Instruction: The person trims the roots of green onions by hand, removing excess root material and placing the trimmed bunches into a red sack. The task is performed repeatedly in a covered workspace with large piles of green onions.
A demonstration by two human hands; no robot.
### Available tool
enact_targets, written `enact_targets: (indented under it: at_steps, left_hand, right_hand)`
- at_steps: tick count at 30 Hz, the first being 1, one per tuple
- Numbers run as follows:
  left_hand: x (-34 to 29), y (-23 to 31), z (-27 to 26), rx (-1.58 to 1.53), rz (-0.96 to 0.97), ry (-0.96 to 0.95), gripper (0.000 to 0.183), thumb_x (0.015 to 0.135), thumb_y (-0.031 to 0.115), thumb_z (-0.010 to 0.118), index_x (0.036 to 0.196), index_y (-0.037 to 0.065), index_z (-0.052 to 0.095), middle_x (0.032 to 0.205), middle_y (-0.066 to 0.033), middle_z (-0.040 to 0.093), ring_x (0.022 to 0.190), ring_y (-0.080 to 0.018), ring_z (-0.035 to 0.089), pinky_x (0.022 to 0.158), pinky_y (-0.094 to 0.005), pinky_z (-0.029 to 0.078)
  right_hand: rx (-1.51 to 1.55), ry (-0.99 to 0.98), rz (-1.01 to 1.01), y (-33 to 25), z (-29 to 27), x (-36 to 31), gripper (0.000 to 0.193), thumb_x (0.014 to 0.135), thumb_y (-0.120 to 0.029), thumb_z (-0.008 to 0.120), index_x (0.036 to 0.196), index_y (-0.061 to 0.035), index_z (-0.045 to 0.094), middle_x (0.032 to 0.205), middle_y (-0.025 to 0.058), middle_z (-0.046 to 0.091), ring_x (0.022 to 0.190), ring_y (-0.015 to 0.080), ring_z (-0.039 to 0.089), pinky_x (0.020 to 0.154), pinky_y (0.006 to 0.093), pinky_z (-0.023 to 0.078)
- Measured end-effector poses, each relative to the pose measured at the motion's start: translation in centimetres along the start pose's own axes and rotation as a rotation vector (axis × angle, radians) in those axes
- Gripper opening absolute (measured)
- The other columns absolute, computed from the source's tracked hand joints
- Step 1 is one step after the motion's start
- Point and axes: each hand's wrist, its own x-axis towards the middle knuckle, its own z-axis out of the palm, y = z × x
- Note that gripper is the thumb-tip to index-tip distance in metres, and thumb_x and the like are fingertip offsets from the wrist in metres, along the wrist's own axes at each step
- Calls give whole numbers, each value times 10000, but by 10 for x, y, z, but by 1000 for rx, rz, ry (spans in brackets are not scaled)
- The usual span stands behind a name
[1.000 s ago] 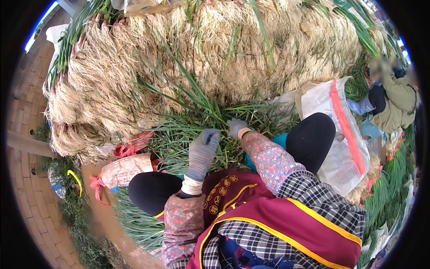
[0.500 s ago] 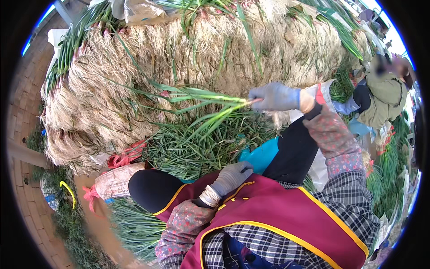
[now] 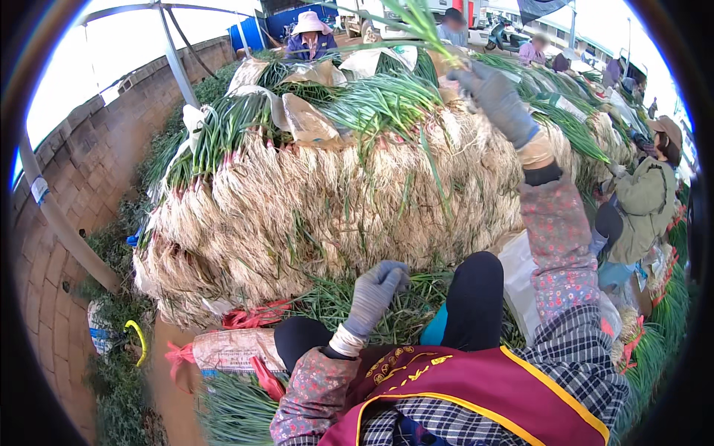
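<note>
My right hand [image 3: 494,102], in a grey glove, is raised above the far side of the heap and closed round the lower ends of some green onions [image 3: 425,28]. Their leaves point up and run out of the top of the picture. Below lies a long heap of spring onions [image 3: 335,201], pale stringy roots facing me and green tops behind. My left hand [image 3: 375,296], gloved too, hovers over my lap near the loose green leaves [image 3: 420,297]. Its fingers are curled together, and nothing shows in them.
A tied printed sack [image 3: 236,351] lies by my left knee, with more green onions [image 3: 236,409] below it. A brick wall [image 3: 56,297] and a metal post [image 3: 71,230] stand left. One person [image 3: 643,193] sits right; others, including a hatted person [image 3: 311,37], are beyond the heap.
My right hand has lifted the green onions up and away over the heap, their leaves swinging from pointing left to pointing up. The view has tilted up; my left hand stays near my lap.
</note>
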Motion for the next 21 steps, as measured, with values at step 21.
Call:
enact_targets:
  at_steps: [21]
  left_hand:
    - [57,-26,-63,-376,-92,234,306,973,298,465,1044,32,597,675,-43,595,549,-118,546,514,-245,456]
  right_hand:
    - [1201,-523,864,-13,284,-156,350,941,-385,523,1120,-102,623,881,16,619,777,113,572,705,254,467]
